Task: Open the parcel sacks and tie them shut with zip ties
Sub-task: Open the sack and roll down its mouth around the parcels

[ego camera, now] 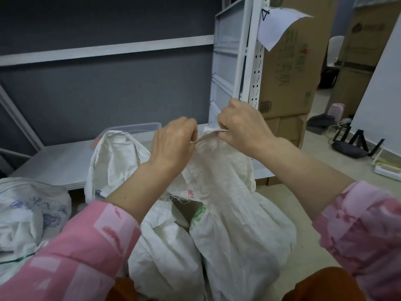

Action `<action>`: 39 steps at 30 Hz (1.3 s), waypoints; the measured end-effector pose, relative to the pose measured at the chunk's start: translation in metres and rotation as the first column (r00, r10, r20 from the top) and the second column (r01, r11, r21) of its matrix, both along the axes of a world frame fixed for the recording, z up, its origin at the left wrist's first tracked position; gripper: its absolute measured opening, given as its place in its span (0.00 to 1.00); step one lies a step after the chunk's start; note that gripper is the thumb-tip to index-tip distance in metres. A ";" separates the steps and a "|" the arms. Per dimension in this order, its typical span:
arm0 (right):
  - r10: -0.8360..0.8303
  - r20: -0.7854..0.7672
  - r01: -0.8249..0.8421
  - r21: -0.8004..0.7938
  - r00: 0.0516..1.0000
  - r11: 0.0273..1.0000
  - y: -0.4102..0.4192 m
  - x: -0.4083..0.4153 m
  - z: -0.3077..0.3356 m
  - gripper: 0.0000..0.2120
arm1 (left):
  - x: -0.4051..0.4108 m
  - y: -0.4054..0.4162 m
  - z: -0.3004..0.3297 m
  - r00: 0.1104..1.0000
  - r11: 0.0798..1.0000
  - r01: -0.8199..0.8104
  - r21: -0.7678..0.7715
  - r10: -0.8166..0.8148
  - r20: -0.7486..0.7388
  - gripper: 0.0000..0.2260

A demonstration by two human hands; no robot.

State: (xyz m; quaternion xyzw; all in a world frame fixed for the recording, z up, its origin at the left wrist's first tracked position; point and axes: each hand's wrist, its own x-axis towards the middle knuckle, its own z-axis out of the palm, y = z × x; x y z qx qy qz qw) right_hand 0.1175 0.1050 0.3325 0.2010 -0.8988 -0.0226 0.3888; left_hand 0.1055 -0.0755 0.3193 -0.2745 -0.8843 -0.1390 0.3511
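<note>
The parcel sack (227, 192) stands between your knees before the shelf (65, 166), its woven cloth looking soft, light and crinkly, so keep your left hand (173, 144) and right hand (243, 127) pinching the gathered mouth, fingers curled tight on the hem.

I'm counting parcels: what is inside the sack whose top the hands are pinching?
Nothing inside shows. The left hand and right hand pinch the sack top edge together; its bulging white fabric covers whatever it holds.
</note>
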 end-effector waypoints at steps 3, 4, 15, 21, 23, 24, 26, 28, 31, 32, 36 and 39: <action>-0.008 -0.117 0.019 0.093 0.993 0.995 -0.007 0.007 -0.008 0.14 | 0.008 0.010 0.000 0.952 0.999 0.035 -0.015 -0.028 0.305 0.07; 0.011 -0.155 0.009 0.126 0.988 0.992 -0.005 0.008 -0.012 0.13 | 0.010 0.011 0.007 0.885 0.998 0.036 0.055 -0.057 0.463 0.11; 0.176 -0.407 -0.047 0.307 0.896 0.951 0.009 0.019 -0.020 0.15 | -0.013 0.006 0.039 0.344 0.972 0.100 0.211 -0.232 0.910 0.06; 0.128 -0.109 -0.096 0.255 0.986 0.962 0.009 0.015 -0.022 0.10 | -0.008 0.024 0.028 0.651 0.998 0.057 -0.039 -0.008 0.759 0.06; 0.035 0.313 -0.069 0.097 0.949 0.993 0.013 0.015 -0.015 0.06 | -0.008 0.026 0.022 0.846 0.975 -0.045 -0.219 0.154 0.510 0.05; 0.039 0.453 -0.025 -0.038 0.891 0.999 0.016 0.016 -0.009 0.09 | -0.008 0.026 0.018 0.902 0.958 -0.069 -0.279 0.179 0.394 0.07; 0.065 0.472 0.027 -0.187 0.879 0.982 0.018 0.014 0.000 0.15 | -0.009 0.024 0.010 0.962 0.945 -0.022 -0.326 0.109 0.251 0.09; -0.017 0.407 0.049 -0.067 0.913 0.997 0.014 0.011 0.004 0.19 | -0.008 0.023 0.004 0.983 0.938 0.050 -0.343 0.014 0.182 0.10; -0.085 0.405 0.035 0.130 0.910 0.991 0.006 0.004 -0.002 0.11 | -0.005 0.022 0.001 0.992 0.944 0.088 -0.319 -0.052 0.119 0.09; -0.087 0.390 0.029 0.152 0.917 0.988 0.004 0.003 -0.005 0.08 | -0.004 0.021 0.000 0.992 0.952 0.087 -0.293 -0.056 0.110 0.09; -0.067 0.110 0.039 0.239 0.992 0.970 -0.001 0.004 -0.014 0.08 | 0.001 0.015 0.000 0.982 0.979 -0.034 -0.202 0.071 0.175 0.07; -0.050 -0.096 0.076 0.300 0.994 0.951 -0.005 0.004 -0.026 0.13 | 0.006 0.019 -0.005 0.952 0.971 -0.106 -0.214 0.161 0.260 0.08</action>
